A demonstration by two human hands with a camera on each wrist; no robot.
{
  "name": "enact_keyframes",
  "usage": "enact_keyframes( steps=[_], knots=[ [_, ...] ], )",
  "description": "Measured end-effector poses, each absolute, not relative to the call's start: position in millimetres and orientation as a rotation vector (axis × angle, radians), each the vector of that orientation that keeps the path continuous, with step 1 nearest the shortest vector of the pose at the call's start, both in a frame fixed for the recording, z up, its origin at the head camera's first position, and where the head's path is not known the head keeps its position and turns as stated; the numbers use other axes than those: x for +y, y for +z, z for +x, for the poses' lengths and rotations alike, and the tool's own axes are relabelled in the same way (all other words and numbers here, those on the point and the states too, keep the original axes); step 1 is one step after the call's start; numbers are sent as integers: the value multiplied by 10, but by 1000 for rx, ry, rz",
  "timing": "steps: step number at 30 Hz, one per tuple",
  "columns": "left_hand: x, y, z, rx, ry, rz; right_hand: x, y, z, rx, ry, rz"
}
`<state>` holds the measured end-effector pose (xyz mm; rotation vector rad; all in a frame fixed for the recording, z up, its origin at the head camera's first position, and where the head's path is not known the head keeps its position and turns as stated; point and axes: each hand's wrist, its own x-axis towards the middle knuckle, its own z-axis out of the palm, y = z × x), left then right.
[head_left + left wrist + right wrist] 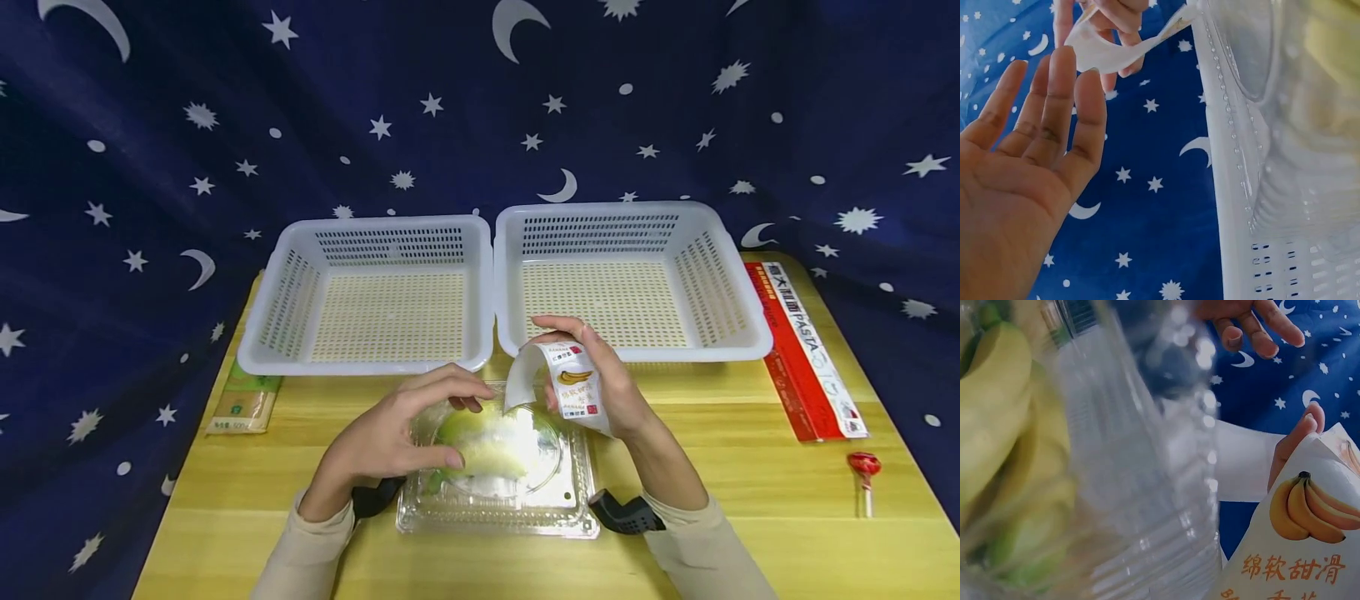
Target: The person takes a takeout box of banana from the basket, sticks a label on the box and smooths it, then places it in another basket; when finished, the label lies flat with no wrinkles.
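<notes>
My right hand (617, 390) grips a curling strip of banana labels (573, 382), printed with a banana picture and red and gold writing; its white loose end bends toward the left. Across from it, my left hand (397, 427) holds nothing, its fingers relaxed and spread near that loose end. In the left wrist view the left fingertips overlap the strip's white edge. Below both hands a clear plastic clamshell box (573, 510) lies on the table, lid down, with yellow-green bananas (997, 406) inside. Glare on the lid hides part of the fruit.
Two white plastic baskets, left (360, 367) and right (645, 354), stand side by side behind the box. A green and tan packet (243, 404) lies at left. On the right are a red pasta packet (806, 358) and a red lollipop (865, 467).
</notes>
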<state>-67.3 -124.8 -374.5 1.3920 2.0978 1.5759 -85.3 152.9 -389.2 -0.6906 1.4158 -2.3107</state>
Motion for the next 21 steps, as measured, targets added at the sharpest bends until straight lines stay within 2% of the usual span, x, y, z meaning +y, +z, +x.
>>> enact_keyframes(
  steps=[7,13,21],
  knots=[
    [-1077,-3663,-784,2057,1407,1442,1541,-3905,-824,1342,-2299,-623],
    [-914,-3604,-848,2122,1242,1511,1499,-3915,-803,1518,-2225,-600],
    [-889,-3598,-829,2202,1162,1445,1479,-3905,-804,1990,-2069,-625]
  ],
)
